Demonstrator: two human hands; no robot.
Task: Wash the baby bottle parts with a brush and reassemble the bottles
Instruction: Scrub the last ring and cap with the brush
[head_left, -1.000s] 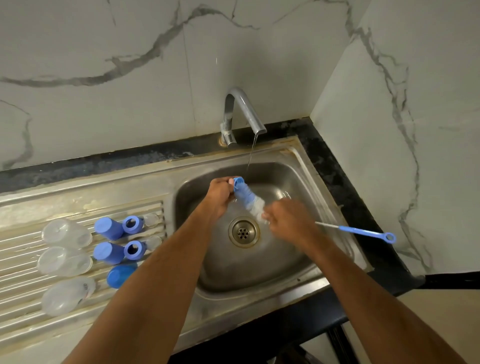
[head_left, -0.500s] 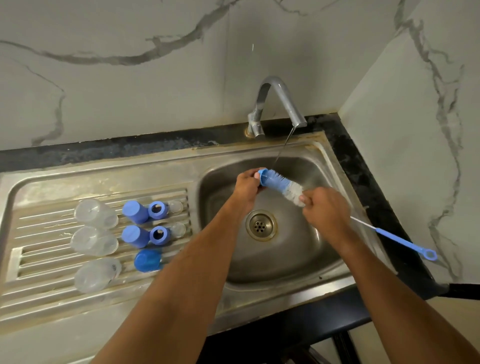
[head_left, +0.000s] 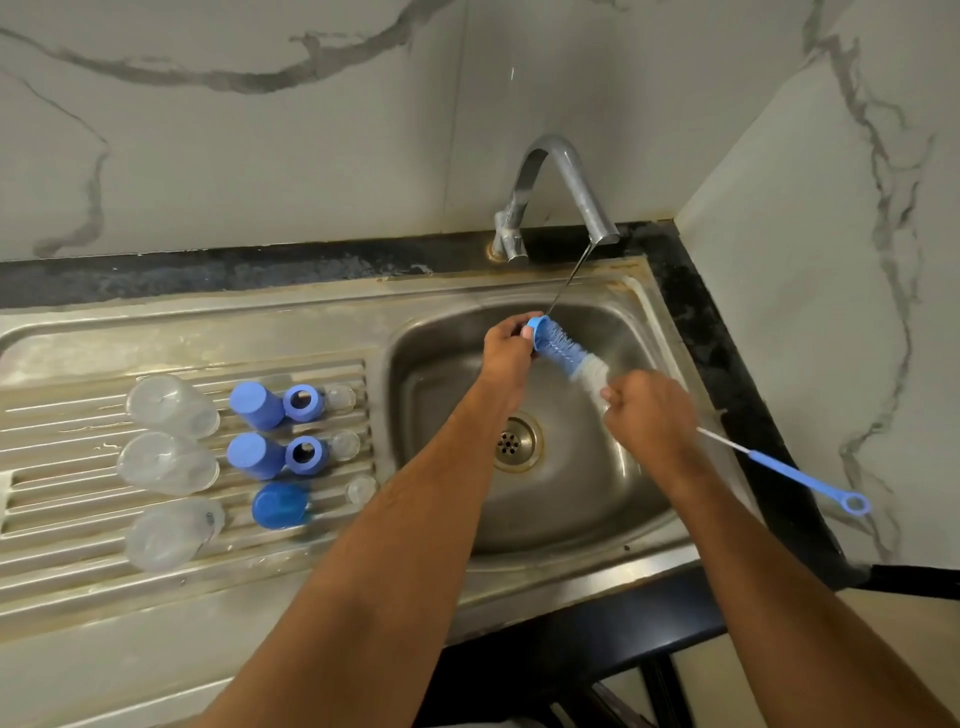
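Head: brush (head_left: 566, 353) axis diagonal, handle lower-right.

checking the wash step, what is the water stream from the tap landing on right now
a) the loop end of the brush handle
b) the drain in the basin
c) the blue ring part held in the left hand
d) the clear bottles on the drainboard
c: the thin stream from the tap runs down to the blue ring that the left hand pinches over the brush, well above the drain.
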